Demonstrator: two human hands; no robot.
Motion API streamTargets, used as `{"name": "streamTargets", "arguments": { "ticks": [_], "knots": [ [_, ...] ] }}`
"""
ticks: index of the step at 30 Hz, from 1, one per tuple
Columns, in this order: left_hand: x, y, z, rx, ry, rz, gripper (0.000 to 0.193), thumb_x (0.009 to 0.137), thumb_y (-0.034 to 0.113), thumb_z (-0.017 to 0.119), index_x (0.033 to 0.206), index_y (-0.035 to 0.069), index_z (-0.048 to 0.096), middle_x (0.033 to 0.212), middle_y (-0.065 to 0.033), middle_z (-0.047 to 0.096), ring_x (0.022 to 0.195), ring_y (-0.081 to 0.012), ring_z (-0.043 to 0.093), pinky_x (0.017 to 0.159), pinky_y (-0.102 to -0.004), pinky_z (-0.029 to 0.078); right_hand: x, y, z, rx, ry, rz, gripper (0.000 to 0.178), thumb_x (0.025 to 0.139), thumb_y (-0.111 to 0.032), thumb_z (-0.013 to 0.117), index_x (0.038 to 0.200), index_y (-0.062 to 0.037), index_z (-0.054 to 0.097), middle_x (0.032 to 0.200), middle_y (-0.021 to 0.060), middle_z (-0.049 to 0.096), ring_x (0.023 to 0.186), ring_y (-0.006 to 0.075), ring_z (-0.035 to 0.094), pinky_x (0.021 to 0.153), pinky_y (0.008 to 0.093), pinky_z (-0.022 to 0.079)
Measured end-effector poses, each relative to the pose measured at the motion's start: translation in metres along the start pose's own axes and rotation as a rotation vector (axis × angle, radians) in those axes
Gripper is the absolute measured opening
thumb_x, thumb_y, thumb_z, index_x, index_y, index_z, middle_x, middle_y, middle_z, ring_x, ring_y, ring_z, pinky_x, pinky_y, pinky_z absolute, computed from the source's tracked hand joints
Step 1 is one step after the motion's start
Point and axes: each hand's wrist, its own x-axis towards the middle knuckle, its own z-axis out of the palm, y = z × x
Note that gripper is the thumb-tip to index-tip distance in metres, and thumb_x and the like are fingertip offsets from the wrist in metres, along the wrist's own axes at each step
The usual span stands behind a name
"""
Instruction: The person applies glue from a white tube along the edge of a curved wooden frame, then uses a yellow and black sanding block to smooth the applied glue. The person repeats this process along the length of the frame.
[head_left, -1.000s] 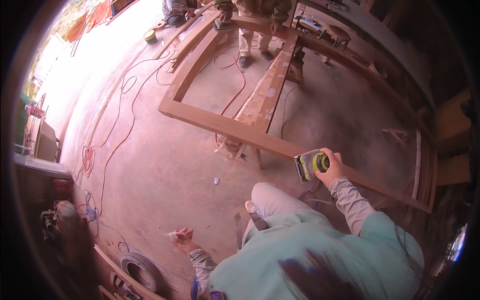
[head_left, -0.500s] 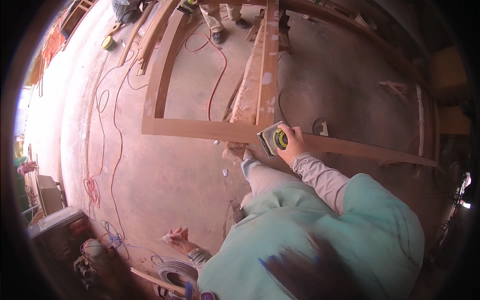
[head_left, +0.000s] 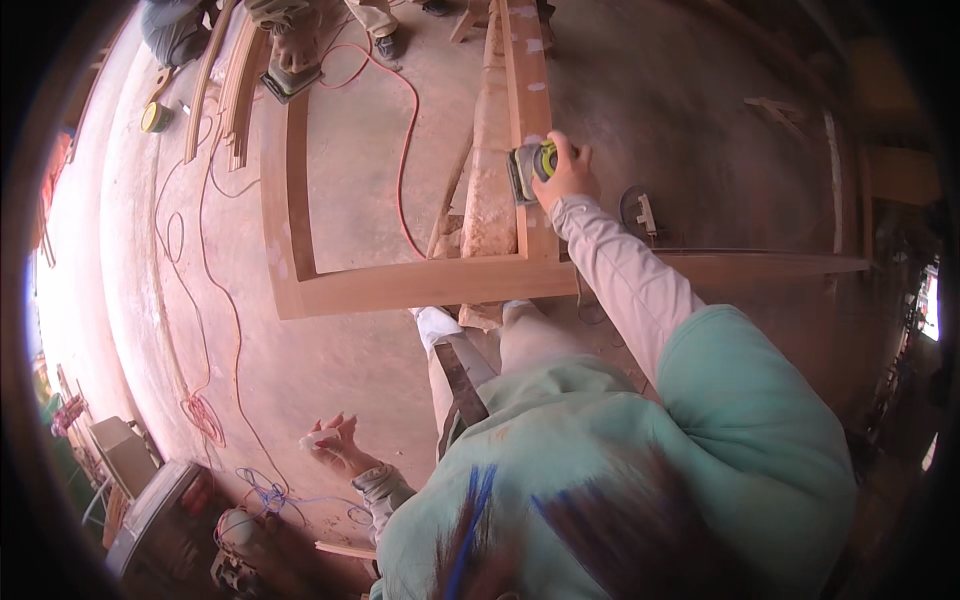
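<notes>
My right hand (head_left: 572,178) is closed over a green-and-black electric palm sander (head_left: 524,172). The sander rests on an upright-running bar of a large wooden frame (head_left: 425,284), just beyond where that bar meets the near crosspiece. Pale filler patches mark the bar. Low at the left, away from the frame, my left hand (head_left: 345,450) is closed on a small whitish object (head_left: 318,438), too small to identify. At the frame's far left corner, a co-worker's hand (head_left: 296,50) grips a second sander (head_left: 288,82).
A red hose (head_left: 408,150) curls across the floor inside the frame. Long wood strips (head_left: 240,95) and a yellow-green tub (head_left: 155,117) lie at far left. Cords (head_left: 265,490) tangle at lower left. A pale bracket-like piece (head_left: 646,212) sits right of the bar.
My right hand has carried the sander from the crosspiece joint up onto the long bar. The view has shifted, and the co-worker's sander shows more fully. My left hand still holds its whitish object.
</notes>
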Motion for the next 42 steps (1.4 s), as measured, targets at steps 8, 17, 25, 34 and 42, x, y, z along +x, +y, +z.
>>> {"name": "streamTargets", "arguments": {
  "ticks": [8, 17, 25, 34, 42],
  "knots": [
    [0.129, 0.006, 0.043, -0.030, -0.317, 0.104, 0.063, 0.094, 0.060, 0.044, 0.126, 0.006, 0.038, 0.091, -0.0168, 0.062, 0.071, -0.0214, 0.061, 0.076, -0.0396, 0.055, 0.030, -0.013, -0.001, -0.053, -0.009, 0.175, 0.069, 0.069, -0.024, 0.080, 0.125, -0.0336, 0.042, 0.124, 0.0167, 0.046, 0.104, 0.0399, 0.060, 0.083, 0.0470, 0.052],
    [0.222, 0.022, 0.105, -0.055, -0.521, 0.105, 0.068, 0.093, 0.060, 0.044, 0.126, 0.002, 0.035, 0.092, -0.0199, 0.062, 0.070, -0.0230, 0.062, 0.079, -0.0415, 0.055, -0.106, 0.030, 0.022, 0.006, 0.206, 0.147, 0.075, 0.061, -0.016, 0.083, 0.126, -0.0242, 0.047, 0.116, 0.0160, 0.050, 0.102, 0.0371, 0.055, 0.085, 0.0454, 0.050],
    [0.219, 0.013, 0.109, 0.005, -0.620, 0.096, 0.067, 0.094, 0.060, 0.041, 0.126, 0.001, 0.036, 0.092, -0.0187, 0.062, 0.072, -0.0225, 0.062, 0.078, -0.0415, 0.055, 0.007, -0.004, 0.014, -0.028, 0.210, 0.175, 0.067, 0.067, -0.023, 0.081, 0.124, -0.0283, 0.048, 0.113, 0.0157, 0.051, 0.101, 0.0381, 0.058, 0.083, 0.0449, 0.051],
    [0.197, 0.018, 0.128, 0.017, -0.562, 0.080, 0.066, 0.096, 0.060, 0.036, 0.122, -0.001, 0.038, 0.090, -0.0154, 0.061, 0.078, -0.0233, 0.062, 0.077, -0.0413, 0.055, -0.089, 0.032, 0.011, -0.060, 0.136, 0.134, 0.071, 0.064, -0.020, 0.083, 0.125, -0.0298, 0.046, 0.109, 0.0154, 0.050, 0.096, 0.0401, 0.059, 0.078, 0.0475, 0.051],
    [0.169, 0.025, 0.139, 0.013, -0.609, 0.087, 0.065, 0.095, 0.060, 0.038, 0.121, 0.000, 0.039, 0.090, -0.0127, 0.059, 0.080, -0.0230, 0.062, 0.075, -0.0409, 0.056, -0.154, 0.030, 0.002, 0.000, 0.022, 0.183, 0.068, 0.065, -0.014, 0.080, 0.125, -0.0253, 0.047, 0.111, 0.0144, 0.049, 0.093, 0.0393, 0.059, 0.078, 0.0460, 0.052]
  ]
}}
